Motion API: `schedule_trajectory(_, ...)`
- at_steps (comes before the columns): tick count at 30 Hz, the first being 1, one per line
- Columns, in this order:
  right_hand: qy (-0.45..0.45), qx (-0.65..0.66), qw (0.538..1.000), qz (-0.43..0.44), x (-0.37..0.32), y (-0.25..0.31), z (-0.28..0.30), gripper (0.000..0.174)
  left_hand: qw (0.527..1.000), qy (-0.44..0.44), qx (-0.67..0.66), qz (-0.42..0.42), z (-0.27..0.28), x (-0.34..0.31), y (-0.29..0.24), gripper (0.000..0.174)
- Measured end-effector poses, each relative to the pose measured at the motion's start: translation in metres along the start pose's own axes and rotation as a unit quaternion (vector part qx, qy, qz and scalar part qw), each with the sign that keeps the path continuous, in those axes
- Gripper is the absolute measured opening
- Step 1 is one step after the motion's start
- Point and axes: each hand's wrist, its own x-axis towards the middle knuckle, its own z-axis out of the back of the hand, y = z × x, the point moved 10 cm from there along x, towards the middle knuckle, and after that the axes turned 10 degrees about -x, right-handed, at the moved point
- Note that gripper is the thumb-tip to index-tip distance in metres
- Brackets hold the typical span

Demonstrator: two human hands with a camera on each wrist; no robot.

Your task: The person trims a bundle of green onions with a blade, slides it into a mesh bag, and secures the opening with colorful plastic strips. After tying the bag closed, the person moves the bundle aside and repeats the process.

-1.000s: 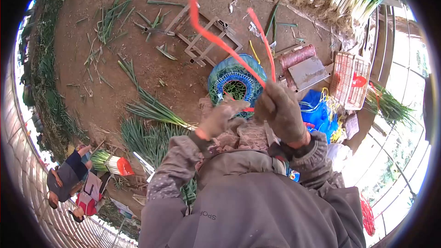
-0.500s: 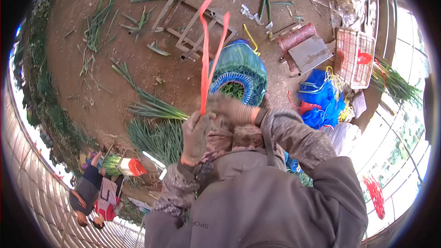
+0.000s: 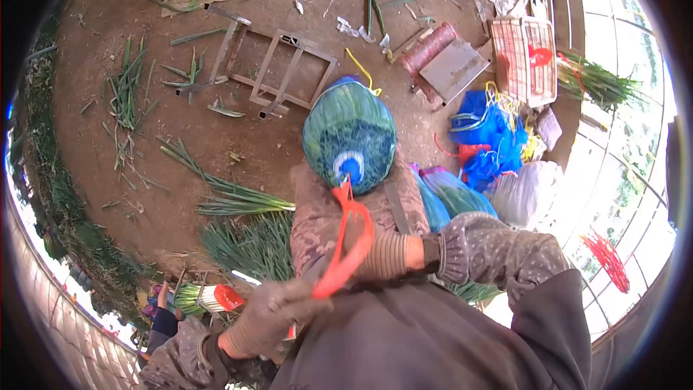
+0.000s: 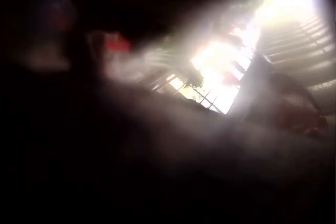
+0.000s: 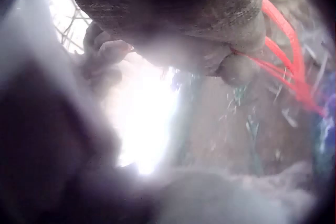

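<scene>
Red ribbon (image 3: pixel 361 245) runs from the gathered neck of a green net bag (image 3: pixel 349 130) down to the hands I follow through the head camera. The gloved left hand (image 3: pixel 273 315) pinches its lower end; my left wrist view is too dark and blurred to add detail. The right hand (image 3: pixel 375 254), also gloved, sits behind the ribbon, and in its wrist view I make out curled fingers clamped on a strand. The bag rests at the knees of patterned trousers (image 3: pixel 314 209). I see long green onions (image 3: pixel 249 242) at left, a metal frame (image 3: pixel 278 72) on the dirt floor (image 3: pixel 195 115) beyond, and blue netting (image 3: pixel 494 137) and a plastic crate (image 3: pixel 523 58) at right.
</scene>
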Motion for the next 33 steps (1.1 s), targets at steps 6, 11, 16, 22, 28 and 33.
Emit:
schedule_trajectory(6, -0.104, 0.127, 0.972, -0.169, -0.004, -0.113, 0.049, 0.023, 0.922, -0.094, -0.347, -0.146, 0.095, 0.116, 0.011, 0.038)
schedule_trajectory(11, -0.312, 0.114, 0.891, -0.310, -0.071, -0.257, 0.093, 0.033, 0.873, -0.268, 0.301, -0.275, 0.087, 0.207, 0.059, 0.073)
schedule_trajectory(16, -0.350, 0.139, 0.828, -0.415, -0.110, -0.333, 0.082, 0.037, 0.766, -0.254, 0.536, -0.250, 0.062, 0.296, 0.161, 0.105)
schedule_trajectory(22, -0.388, 0.149, 0.781, -0.467, -0.179, -0.440, 0.071, 0.021, 0.692, -0.251, 0.619, -0.274, 0.032, 0.361, 0.166, 0.109)
schedule_trajectory(28, -0.454, -0.009, 0.782, -0.426, -0.229, -0.512, 0.065, 0.019, 0.660, -0.261, 0.618, -0.339, -0.004, 0.389, 0.135, 0.100)
schedule_trajectory(33, -0.522, 0.359, 0.617, -0.467, -0.230, -0.495, 0.058, 0.035, 0.727, -0.243, 0.561, -0.312, -0.014, 0.362, 0.100, 0.094)
